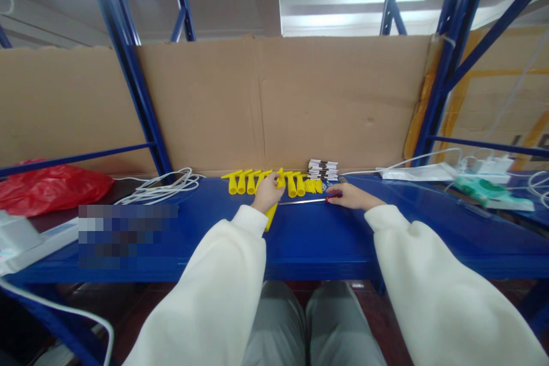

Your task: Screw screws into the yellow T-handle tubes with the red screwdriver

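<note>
I'm clamping yellow part [271,218] in left hand [266,191], screwdriver [331,197] in right hand [352,196], seemingly aligning shaft [303,202] between hands; next move probably calling for steady aim.

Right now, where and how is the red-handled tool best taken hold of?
By its red handle, from the right: the right hand grips it there, and the thin metal shaft points left toward the left hand. The thicker handle likely gives the firmer hold.

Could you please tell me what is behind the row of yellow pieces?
A brown cardboard panel stands behind the yellow pieces. The left hand covers part of the row, and the panel hides whatever lies directly beyond it.
</note>
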Demonstrator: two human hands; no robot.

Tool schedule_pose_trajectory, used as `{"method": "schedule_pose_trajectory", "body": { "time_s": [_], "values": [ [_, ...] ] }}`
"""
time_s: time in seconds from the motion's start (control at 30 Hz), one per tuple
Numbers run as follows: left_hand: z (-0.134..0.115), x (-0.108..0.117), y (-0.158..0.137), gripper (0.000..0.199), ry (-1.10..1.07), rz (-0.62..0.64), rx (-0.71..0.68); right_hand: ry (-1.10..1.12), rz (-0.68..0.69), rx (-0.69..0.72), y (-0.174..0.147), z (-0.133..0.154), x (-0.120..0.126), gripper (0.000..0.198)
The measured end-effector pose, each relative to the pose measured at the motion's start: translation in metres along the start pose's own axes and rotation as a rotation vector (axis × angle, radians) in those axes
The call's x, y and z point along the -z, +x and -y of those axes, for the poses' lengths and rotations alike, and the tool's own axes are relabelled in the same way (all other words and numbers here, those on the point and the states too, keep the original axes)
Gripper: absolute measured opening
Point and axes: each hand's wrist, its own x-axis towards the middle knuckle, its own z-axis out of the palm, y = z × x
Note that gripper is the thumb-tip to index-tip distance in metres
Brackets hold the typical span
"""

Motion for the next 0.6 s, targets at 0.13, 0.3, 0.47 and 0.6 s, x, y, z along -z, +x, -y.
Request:
{"method": "schedule_pose_trajectory", "body": {
  "time_s": [0.13,0.3,0.47,0.6],
  "values": [
    [-0.006,0.000,-0.004,0.039,0.015,-0.038,-0.139,-0.021,-0.102,0.035,0.004,0.005,-0.005,0.035],
    [-0.016,-0.005,-0.010,0.038,0.038,-0.002,-0.299,-0.050,-0.276,0.146,0.009,0.022,-0.017,0.031],
    [-0.025,-0.009,-0.015,0.042,0.060,0.085,-0.391,0.031,-0.378,0.233,0.015,0.030,-0.031,0.024],
    [-0.027,-0.007,-0.017,0.045,0.105,0.107,-0.472,0.125,-0.449,0.297,0.020,0.026,-0.036,0.020]
  ]
}}
